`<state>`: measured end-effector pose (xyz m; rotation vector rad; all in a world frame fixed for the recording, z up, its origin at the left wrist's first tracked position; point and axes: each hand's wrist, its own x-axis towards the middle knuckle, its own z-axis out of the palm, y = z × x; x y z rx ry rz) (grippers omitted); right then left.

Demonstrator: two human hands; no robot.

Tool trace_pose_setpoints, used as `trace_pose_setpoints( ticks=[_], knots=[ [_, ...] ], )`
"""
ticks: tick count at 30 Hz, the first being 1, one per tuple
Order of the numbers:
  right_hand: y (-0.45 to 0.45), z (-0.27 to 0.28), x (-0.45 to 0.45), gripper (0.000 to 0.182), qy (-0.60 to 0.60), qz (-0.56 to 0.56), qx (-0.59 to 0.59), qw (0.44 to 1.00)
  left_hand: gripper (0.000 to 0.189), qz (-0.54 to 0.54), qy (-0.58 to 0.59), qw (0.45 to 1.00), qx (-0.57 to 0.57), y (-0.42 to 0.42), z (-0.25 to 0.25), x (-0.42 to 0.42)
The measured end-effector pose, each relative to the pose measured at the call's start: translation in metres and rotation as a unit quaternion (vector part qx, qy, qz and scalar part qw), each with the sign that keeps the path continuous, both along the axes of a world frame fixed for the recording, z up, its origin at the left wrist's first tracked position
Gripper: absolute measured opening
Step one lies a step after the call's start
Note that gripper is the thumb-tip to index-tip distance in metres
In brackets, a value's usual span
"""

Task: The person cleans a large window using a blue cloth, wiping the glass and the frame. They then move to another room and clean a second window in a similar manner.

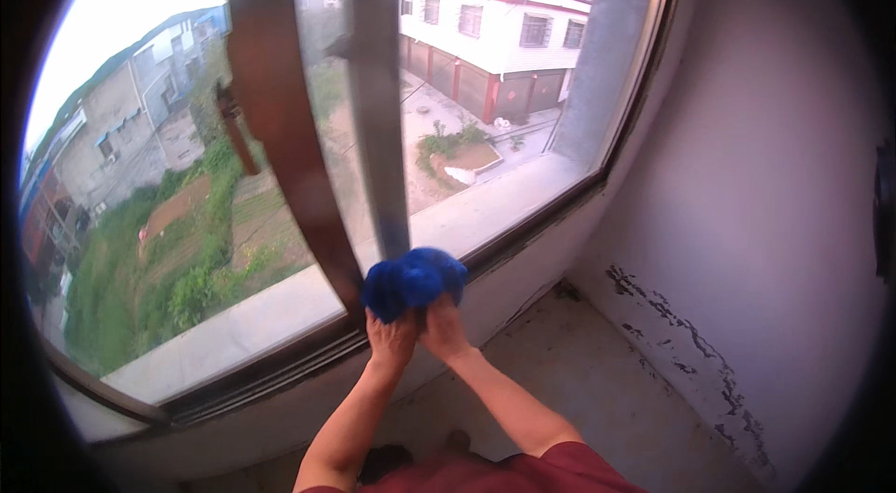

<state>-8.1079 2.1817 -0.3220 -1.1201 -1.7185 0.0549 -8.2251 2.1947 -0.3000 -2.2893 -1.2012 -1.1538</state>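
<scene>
A bunched blue cloth (pixel 414 281) is held between my two hands at the lower part of the sliding window. My left hand (pixel 392 337) grips it from below on the left, with the fingertips hidden by the cloth. Close beside it, my right hand (pixel 446 327) holds the cloth's right side. The bundle is in front of the foot of a grey upright frame bar (pixel 378 115) and beside a brown sash stile (pixel 280 94). Whether it touches the frame I cannot tell.
A window latch handle (pixel 236 132) projects beside the brown stile. Grooved sliding tracks (pixel 273 370) run along the sill's left part. On the right stands a white wall (pixel 756 143) with peeling paint low down, above a concrete floor (pixel 560 367). Outside lies a pale ledge (pixel 483 206).
</scene>
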Motion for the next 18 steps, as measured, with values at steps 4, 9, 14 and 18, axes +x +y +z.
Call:
trace_pose_setpoints(
  ticks=[4,9,14,18],
  knots=[
    [-0.011,-0.019,0.006,0.067,-0.034,-0.038,-0.019,0.998,0.05,0.01,0.01,0.999,-0.04,-0.006,-0.022,0.003],
    [-0.003,-0.032,0.034,0.062,0.004,-0.022,-0.023,0.999,0.048,-0.059,0.044,0.993,-0.09,0.004,-0.011,0.017],
    [0.023,-0.04,0.077,0.064,0.029,-0.072,0.011,0.997,0.05,-0.075,0.159,0.981,-0.084,0.038,-0.019,0.064],
    [0.054,-0.063,0.148,0.056,-0.111,-0.208,-0.031,0.971,0.046,-0.071,0.206,0.975,-0.047,0.069,-0.019,0.133]
  ],
)
